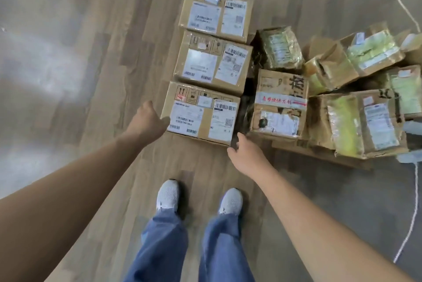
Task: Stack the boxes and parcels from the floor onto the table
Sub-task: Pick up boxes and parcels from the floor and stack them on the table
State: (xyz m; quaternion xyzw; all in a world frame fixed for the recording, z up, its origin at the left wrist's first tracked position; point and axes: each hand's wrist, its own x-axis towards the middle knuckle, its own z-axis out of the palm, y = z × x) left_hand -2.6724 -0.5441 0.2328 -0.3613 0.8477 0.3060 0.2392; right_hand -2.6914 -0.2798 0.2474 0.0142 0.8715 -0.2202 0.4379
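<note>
On the floor [91, 103] ahead of our shoes [167, 195], three like boxes lie in a row running away from us, each with white labels on top. The near box [201, 115] touches the middle box [212, 64], and the far box [217, 12] sits just behind that one.

Our left hand [148, 121] is at the near box's left edge, its back turned to us. Its fingers are hidden past the knuckles, so we cannot tell whether they are spread or curled, or whether they touch the cardboard.

Our right hand [245, 153] is just beside the near box's right front corner. The thumb stands apart from loosely bent fingers and nothing lies between them. We cannot tell whether the fingertips touch the corner.

Right of the row stands a taped box [278, 103] with a red-printed strip across it, apart from the near box by a dark gap. Further right, battered parcels [356, 121] lie crowded together, some tilted and torn, some wrapped in yellowish tape. A white cable [411, 213] trails along the right edge.
</note>
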